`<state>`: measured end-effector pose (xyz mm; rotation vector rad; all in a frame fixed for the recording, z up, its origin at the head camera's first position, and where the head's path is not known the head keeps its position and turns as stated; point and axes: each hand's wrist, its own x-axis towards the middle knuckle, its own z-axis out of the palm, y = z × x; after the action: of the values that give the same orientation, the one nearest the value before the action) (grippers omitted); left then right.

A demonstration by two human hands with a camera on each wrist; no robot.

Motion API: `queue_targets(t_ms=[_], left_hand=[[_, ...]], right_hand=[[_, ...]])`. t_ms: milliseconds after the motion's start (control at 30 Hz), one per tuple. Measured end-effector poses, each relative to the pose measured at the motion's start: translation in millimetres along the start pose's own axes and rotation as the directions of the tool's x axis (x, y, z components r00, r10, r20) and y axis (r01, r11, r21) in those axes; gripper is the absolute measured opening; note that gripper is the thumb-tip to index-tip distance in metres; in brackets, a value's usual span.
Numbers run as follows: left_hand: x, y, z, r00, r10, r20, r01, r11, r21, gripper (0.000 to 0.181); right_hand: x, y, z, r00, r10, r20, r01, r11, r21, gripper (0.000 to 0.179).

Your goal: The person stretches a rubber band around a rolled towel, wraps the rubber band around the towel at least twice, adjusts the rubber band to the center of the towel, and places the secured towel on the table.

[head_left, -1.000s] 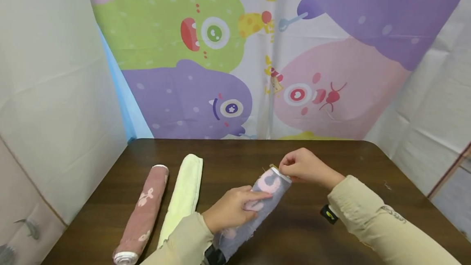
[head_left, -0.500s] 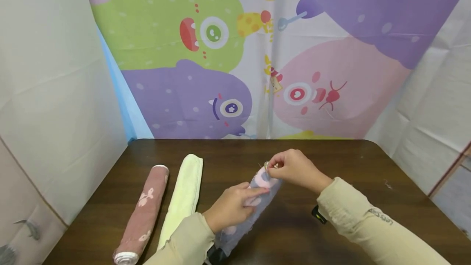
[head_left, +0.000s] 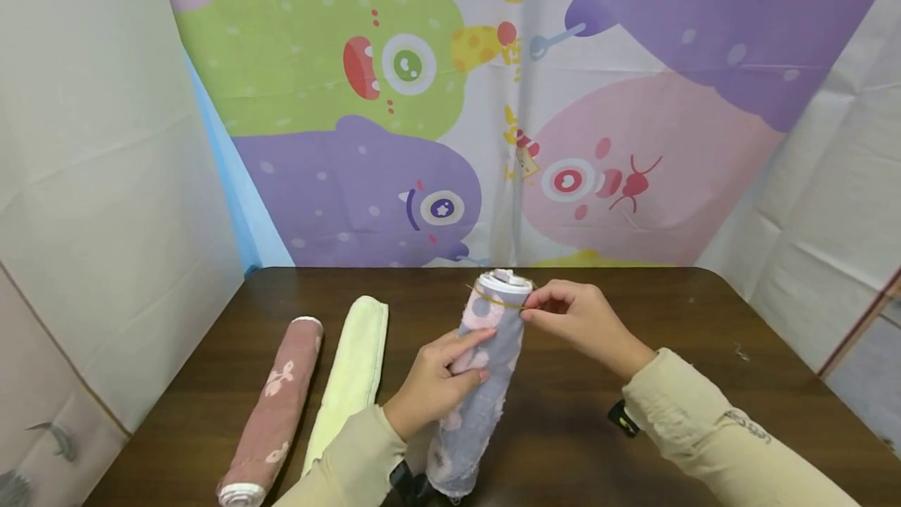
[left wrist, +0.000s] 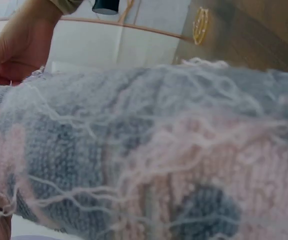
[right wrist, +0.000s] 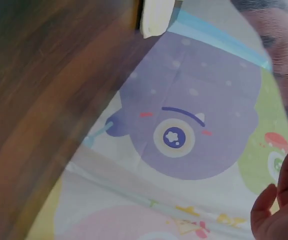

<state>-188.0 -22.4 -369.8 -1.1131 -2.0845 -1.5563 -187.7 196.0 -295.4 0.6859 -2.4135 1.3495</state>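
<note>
Over the near middle of the bench (head_left: 563, 444), the grey roll (head_left: 479, 429) is held at a slant, its coiled white upper end leaning away and a little to the right. The left hand (head_left: 439, 378) has its grip clamped round the roll's middle, thumb and forefinger lying across the front. The right hand (head_left: 584, 323) is at the upper end, its grip drawn together, thumb and forefinger pinching a thin band (head_left: 501, 302). That band crosses the front of the roll just below the white end; whether it passes all the way behind cannot be told. Loose threads trail over the grey and pink pile in the left wrist view, where yellow loops (left wrist: 200, 25) also lie on the bench.

To the left, the pink roll (head_left: 271, 413) and the yellow roll (head_left: 352, 366) lie side by side, slightly apart, the left sleeve (head_left: 359, 452) hiding the yellow one's near end. Behind the bench hangs a cloth (head_left: 338, 194) printed with cartoon monsters.
</note>
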Motion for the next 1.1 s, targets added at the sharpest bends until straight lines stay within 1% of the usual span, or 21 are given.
queue_targets(t_ms=[67,167,267,333,367,433,500,567,667,700,733,800,900,1000,1067,1100], left_hand=[[-0.5,0.5,0.4,1.0,0.027,-0.013,-0.028,0.999,-0.017,0.045],[-1.5,0.7,0.9,0.998,0.06,-0.017,-0.061,0.997,-0.044,0.043],[-1.8,1.5,0.7,0.996,0.089,-0.018,-0.09,0.994,-0.061,0.042],[-1.8,2.5,0.4,0.994,0.109,-0.012,-0.11,0.992,-0.067,0.041],[-1.9,2.8,0.4,0.992,0.124,-0.006,-0.125,0.99,-0.069,0.041],[-2.5,2.7,0.3,0.987,0.161,0.009,-0.16,0.985,-0.065,0.039],[-3.3,3.4,0.5,0.98,0.197,0.026,-0.195,0.979,-0.061,0.039],[-3.8,4.6,0.8,0.974,0.226,0.033,-0.224,0.973,-0.06,0.038],[-3.4,8.0,1.6,0.971,0.239,0.025,-0.237,0.969,-0.063,0.039],[-2.9,8.9,1.9,0.971,0.239,0.02,-0.237,0.97,-0.062,0.04],[-2.5,9.3,2.3,0.972,0.233,0.014,-0.232,0.971,-0.064,0.04],[-1.6,9.5,3.0,0.977,0.215,0.005,-0.214,0.974,-0.073,0.041],[-1.3,7.6,4.9,0.984,0.175,-0.012,-0.175,0.979,-0.101,0.044],[-1.4,7.2,9.7,0.996,0.085,-0.033,-0.089,0.979,-0.185,0.049],[-1.3,8.4,14.0,0.999,0.005,-0.052,-0.018,0.968,-0.25,0.054],[-0.9,9.9,16.2,0.997,-0.034,-0.063,0.015,0.96,-0.279,0.057]], right_hand=[[-1.2,2,-1,1.0,0.024,0.002,-0.024,0.998,0.061,0.008],[-4.2,6,-1,0.996,0.088,0.017,-0.09,0.986,0.142,0.011],[-8.6,12,0,0.987,0.151,0.05,-0.159,0.952,0.261,0.013],[-11.3,16,2,0.984,0.16,0.074,-0.176,0.921,0.349,0.005],[-12.3,18,2,0.985,0.148,0.086,-0.169,0.907,0.385,0.004],[-13.0,19,1,0.988,0.111,0.105,-0.146,0.891,0.43,0.012],[-12.3,20,-2,0.99,0.061,0.128,-0.112,0.893,0.436,0.02],[-11.6,20,-6,0.987,0.009,0.161,-0.082,0.888,0.453,0.021],[-12.7,21,-6,0.978,-0.034,0.208,-0.073,0.872,0.485,0.021],[-13.7,22,-5,0.976,-0.045,0.212,-0.067,0.867,0.494,0.022],[-14.9,22,-4,0.977,-0.05,0.206,-0.059,0.869,0.491,0.022],[-17.1,22,-1,0.984,-0.052,0.17,-0.034,0.883,0.468,0.023],[-19.3,20,5,0.995,-0.066,0.078,0.03,0.917,0.398,0.014],[-19.7,16,10,0.995,-0.104,0.001,0.098,0.944,0.316,0.007],[-19.9,14,14,0.99,-0.139,-0.031,0.142,0.953,0.267,0.008],[-19.9,13,15,0.986,-0.16,-0.044,0.165,0.955,0.245,0.009]])
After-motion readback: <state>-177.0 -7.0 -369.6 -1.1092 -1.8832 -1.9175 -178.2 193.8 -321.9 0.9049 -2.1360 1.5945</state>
